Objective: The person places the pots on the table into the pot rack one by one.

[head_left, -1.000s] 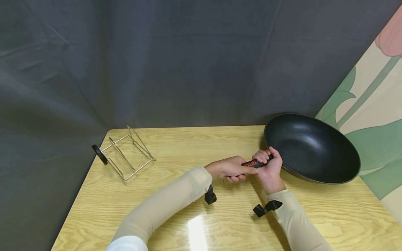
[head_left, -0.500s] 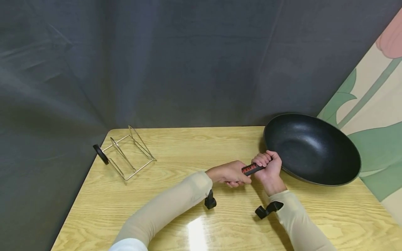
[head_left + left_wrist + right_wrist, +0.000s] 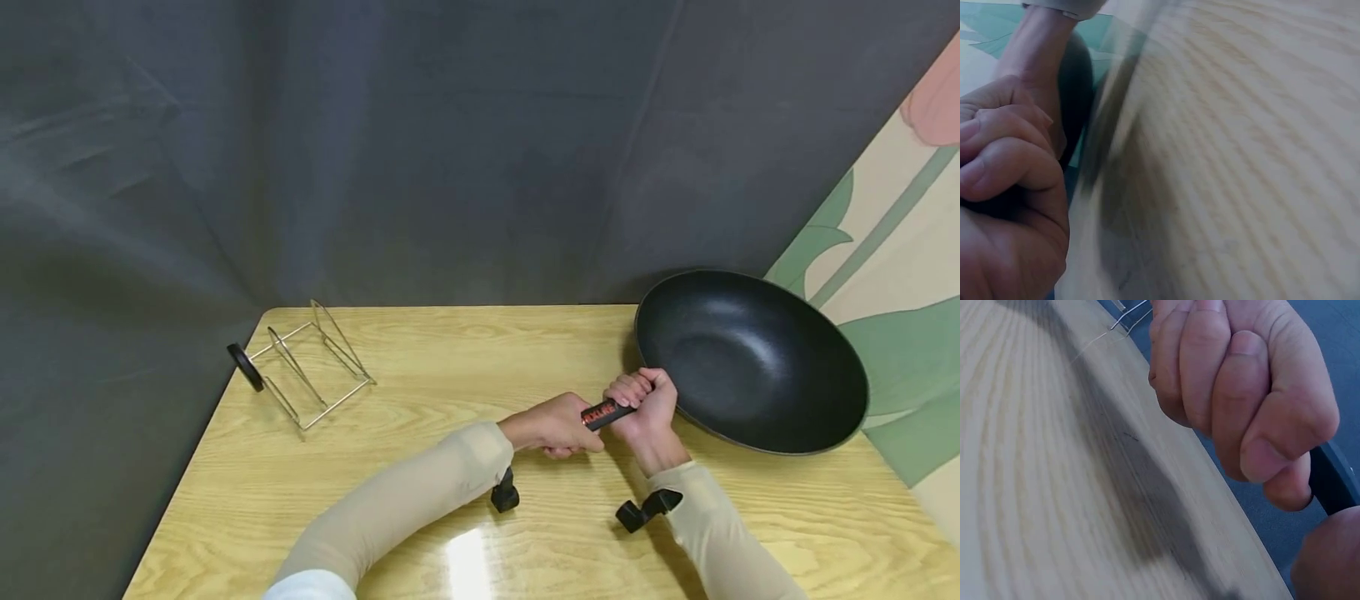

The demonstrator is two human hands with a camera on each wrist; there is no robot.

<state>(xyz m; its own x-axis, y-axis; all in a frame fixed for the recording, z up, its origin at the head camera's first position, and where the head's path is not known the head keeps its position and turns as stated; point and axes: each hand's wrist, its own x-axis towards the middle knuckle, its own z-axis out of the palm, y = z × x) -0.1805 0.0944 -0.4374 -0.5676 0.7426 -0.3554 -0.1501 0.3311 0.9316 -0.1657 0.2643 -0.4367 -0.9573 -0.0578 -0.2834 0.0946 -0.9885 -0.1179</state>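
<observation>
Head: at right of the frame, over the bench (image 3: pixel 465 350), a wide, round black wok (image 3: pixel 757 367), its deep interior catching a soft sheen. Left hand (image 3: pixel 561 426) and right hand (image 3: pixel 645 410) both grip its black, red-lettered handle (image 3: pixel 606 413).

Left wrist: curled fingers (image 3: pixel 1016 165) fill the left edge.

Right wrist: dark handle at right edge.
</observation>
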